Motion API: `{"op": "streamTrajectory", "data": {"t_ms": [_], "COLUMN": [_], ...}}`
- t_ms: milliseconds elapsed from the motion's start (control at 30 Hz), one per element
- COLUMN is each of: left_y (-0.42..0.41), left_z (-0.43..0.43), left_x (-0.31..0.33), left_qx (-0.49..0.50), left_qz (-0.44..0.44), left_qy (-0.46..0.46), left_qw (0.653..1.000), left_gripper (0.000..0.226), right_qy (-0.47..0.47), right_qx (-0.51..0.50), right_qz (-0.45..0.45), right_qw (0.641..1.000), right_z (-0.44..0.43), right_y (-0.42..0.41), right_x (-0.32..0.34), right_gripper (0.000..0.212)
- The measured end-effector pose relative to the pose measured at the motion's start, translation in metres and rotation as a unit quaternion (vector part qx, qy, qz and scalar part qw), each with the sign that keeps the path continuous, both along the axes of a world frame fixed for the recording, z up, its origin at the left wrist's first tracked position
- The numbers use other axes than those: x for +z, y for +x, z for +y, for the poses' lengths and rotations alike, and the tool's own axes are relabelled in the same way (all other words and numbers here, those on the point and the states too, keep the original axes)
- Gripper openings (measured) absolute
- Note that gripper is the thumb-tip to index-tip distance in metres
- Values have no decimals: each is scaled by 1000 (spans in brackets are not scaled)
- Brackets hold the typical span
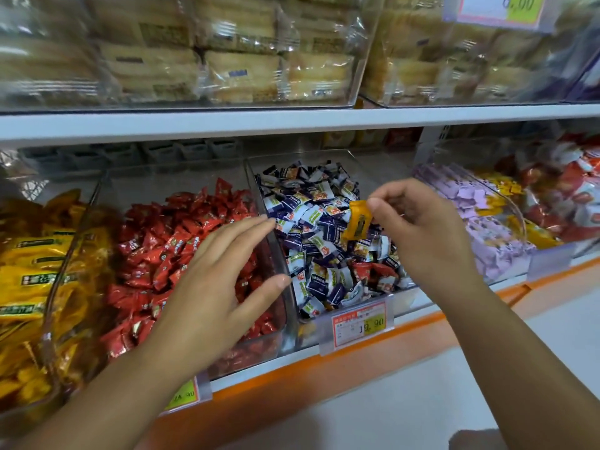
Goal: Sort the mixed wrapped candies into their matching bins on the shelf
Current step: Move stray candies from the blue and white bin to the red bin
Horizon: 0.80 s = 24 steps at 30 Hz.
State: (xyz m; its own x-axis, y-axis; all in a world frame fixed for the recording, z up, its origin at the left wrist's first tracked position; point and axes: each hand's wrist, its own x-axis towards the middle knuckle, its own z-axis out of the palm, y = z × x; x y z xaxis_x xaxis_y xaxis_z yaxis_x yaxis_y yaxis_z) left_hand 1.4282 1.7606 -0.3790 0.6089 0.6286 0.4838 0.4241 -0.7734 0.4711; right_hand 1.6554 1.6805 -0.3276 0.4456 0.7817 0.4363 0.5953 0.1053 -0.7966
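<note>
the right hand (418, 228) was found pinching 1 yellow-wrapped candy (357, 222) by its upper end between thumb and forefinger, the other fingers curled behind. the candy hung clear of the pile, its long axis close to upright with the lower end tilted slightly left, directly over the blue-and-white candy bin (305, 155). that bin held the wrong sort for this wrapper. the matching stock, yellow packs (32, 254), lay in the yellow bin (69, 251) at the far left of the same shelf. between the 2 stood the red candy bin (168, 180), so the destination lay to the left of the grip, 1 full bin across. the left hand (220, 287) held nothing: fingers straight and spread, palm down, over the clear divider between the red and blue-and-white bins. contact with the divider could not be confirmed. it was the nearer hand to the yellow bin, and it sat in the path the right hand would need to cross. judgement: the coming move turns on leftward travel, either a cross-body carry by the right hand over the red bin or a hand-over to the left hand, which was near the candy. a drop made short would land the piece among the red candies. several red-wrapped strays (373, 271) were noted near the front of the blue-and-white bin, so sorting was judged incomplete.
</note>
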Motion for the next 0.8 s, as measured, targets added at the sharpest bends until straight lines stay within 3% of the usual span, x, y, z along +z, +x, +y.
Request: {"op": "streamTrajectory", "data": {"t_ms": [167, 300, 333, 400, 467, 567, 800], "left_y": [4, 9, 9, 5, -1, -8, -19], "left_z": [-8, -7, -7, -6, -3, 2, 1], "left_x": [10, 16, 16, 14, 13, 10, -3], "left_qx": [-8, -13, -8, 6, 23, 26, -12], "left_qz": [-37, -97, -106, -123, -132, -116, -29], "left_qy": [-5, -26, -28, -45, -62, -87, -141], "left_qw": [999, 995, 994, 991, 989, 989, 990], "left_gripper": [64, 48, 45, 36, 21, 15, 18], "right_qy": [-4, -61, -91, -188, -310, -406, -320], "right_qx": [137, 181, 158, 64, 15, 37, 19], "right_qz": [131, 161, 121, -77, -227, -241, -198], "right_qw": [982, 968, 976, 977, 923, 881, 926], "right_z": [-4, -3, -2, -2, -3, 0, 6], "right_y": [-43, -48, -38, -8, 17, 27, 27], "right_x": [6, 3, 2, 1, -4, -23, -26], "right_gripper": [14, 8, 8, 10, 12, 28, 13]}}
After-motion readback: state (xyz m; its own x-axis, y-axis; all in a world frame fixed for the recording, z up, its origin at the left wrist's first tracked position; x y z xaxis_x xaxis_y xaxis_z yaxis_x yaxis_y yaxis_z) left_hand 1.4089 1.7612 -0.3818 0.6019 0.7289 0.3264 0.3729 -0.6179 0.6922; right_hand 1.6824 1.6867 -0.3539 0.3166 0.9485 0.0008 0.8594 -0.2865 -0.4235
